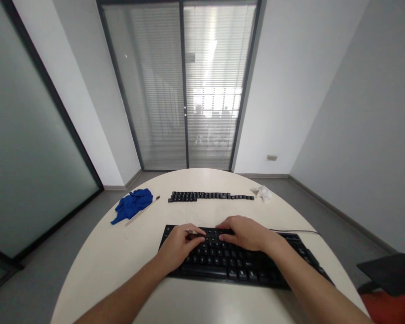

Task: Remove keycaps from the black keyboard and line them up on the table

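A black keyboard lies on the round table, with keys in its lower rows and dark gaps along the upper part. Over its upper left my left hand has thumb and fingertips drawn close around something slim and dark that I cannot make out. My right hand rests across the upper middle, thumb and forefinger apart at the top rows, with nothing visible between them. Beyond the keyboard, loose black keycaps stand lined up in rows, in a thicker block on the left.
At the table's left lie a crumpled blue cloth and a thin brush with a dark tip. A crumpled white tissue sits at the right. The keyboard's cable runs off the right edge, near a red-and-black chair.
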`<state>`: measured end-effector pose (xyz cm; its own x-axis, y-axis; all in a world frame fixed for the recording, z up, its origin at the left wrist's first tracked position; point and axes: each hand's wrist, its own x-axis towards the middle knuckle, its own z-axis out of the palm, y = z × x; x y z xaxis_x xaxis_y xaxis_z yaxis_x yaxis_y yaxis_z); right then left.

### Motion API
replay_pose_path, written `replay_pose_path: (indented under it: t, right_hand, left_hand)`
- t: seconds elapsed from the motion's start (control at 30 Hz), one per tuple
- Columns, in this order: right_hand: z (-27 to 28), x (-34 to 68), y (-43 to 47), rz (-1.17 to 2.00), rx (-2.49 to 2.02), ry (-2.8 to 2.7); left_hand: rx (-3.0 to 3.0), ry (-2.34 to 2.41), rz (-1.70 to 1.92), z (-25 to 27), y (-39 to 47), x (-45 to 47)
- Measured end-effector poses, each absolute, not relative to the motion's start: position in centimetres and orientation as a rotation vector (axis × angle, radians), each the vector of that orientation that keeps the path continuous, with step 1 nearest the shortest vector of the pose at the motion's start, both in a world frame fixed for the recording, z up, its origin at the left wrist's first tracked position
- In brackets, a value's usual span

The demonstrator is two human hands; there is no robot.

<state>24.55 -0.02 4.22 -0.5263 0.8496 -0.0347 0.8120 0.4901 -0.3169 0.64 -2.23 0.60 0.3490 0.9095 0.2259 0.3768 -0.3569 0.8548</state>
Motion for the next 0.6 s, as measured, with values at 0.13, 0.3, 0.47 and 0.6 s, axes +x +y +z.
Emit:
replay_pose_path:
  t: [0.13,0.3,0.47,0.6]
  right_hand:
    - [2.2,25.3,-1.0,0.453,-1.349,-2.441]
    - [1.1,25.3,-1.0,0.544,-1.269,-2.346]
    - [0.9,25.1,-1.0,0.594,-1.273,-2.286]
    - [0.6,24.7,-1.0,0.592,-1.292,-2.261]
  left_hand:
    - [1.923,1.145,0.950,0.7,-2.3,0.8]
    - [1.919,1.199,0.932,0.8,-2.3,0.9]
    - [2.017,1.257,0.887,1.0,-2.4,0.9]
    - [2.133,1.283,0.845,1.4,-2.5,0.9]
